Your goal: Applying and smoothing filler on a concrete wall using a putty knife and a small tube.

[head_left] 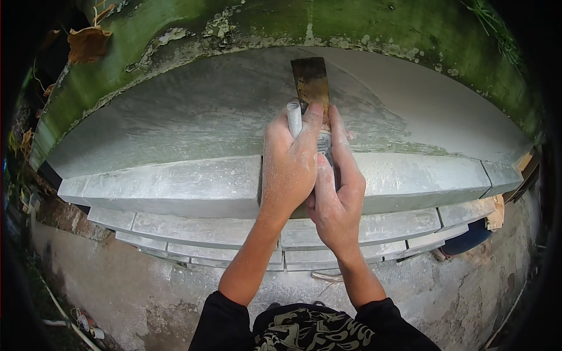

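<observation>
Bare forearms [250, 261] reach forward and converge — the dusty left hand [288, 161] curled, thumb [310, 124] extended, just beside the right hand [344, 202] — its index finger [345, 153] stretched forward.

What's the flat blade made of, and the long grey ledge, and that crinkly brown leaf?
Flat blade: probably metal, dull and stained, judging by its thin, straight-edged shape and brownish-yellow patches.
Grey ledge: stone or concrete, I can't tell which, matte and dusty; its thick pale blocks have seams.
Leaf: apparently real dried plant, papery, since it's brown and curled.
</observation>
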A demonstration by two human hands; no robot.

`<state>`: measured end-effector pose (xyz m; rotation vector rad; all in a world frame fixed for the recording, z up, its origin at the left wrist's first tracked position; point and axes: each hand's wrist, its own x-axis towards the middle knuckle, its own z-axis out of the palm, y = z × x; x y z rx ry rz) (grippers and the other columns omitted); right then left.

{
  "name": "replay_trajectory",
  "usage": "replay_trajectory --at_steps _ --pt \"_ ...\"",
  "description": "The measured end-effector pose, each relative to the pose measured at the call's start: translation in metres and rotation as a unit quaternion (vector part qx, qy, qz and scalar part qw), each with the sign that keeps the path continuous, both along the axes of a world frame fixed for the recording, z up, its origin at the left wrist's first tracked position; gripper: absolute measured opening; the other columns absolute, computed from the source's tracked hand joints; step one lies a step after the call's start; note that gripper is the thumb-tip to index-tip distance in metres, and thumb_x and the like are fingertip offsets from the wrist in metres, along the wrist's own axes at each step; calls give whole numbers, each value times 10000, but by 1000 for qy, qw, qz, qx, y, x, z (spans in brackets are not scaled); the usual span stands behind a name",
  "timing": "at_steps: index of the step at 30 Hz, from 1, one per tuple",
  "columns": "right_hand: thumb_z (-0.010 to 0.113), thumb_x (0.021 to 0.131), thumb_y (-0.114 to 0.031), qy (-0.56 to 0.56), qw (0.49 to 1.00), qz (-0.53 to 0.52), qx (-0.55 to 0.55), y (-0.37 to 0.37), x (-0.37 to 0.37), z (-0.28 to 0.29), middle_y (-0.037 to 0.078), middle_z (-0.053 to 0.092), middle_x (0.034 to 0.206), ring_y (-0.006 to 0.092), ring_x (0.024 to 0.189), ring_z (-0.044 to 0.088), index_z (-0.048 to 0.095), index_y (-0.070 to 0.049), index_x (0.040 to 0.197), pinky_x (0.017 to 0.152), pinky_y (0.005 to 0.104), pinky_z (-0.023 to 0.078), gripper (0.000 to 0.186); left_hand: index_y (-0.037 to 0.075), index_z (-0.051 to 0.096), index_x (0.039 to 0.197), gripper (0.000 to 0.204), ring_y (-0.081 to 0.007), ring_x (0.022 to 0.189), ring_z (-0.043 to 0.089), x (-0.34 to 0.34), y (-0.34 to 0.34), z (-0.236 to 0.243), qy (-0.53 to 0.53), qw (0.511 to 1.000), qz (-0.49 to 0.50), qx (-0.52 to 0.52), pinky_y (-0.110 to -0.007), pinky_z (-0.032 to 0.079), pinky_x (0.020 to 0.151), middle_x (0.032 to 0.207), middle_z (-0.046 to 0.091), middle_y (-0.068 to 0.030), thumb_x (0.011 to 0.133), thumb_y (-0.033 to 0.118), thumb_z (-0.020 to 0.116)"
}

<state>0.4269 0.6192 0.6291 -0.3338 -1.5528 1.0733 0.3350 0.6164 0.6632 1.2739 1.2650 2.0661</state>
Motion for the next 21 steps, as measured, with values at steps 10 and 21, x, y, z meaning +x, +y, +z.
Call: replay_trajectory --at_steps 10,21 --pt "408 1042 -82 -14 999 -47 11 -3 -5 3 -34 566 725 5 537 407 298 36 1589 472 193 336 570 -36 595 850 404 -179 611 514 -2 -2 4 117 990 78 14 -383 429 588 670 570 -109 1049 315 570" --pt "419 1037 -79 -3 999 -39 -6 -6 -5 3 -30 581 770 9 594 425 334 37 1576 519 187 353 558 -50 592 845 416 -193 588 525 -1 -2 10 90 993 63 39 -399 430 571 647 571 -131 1058 304 550"
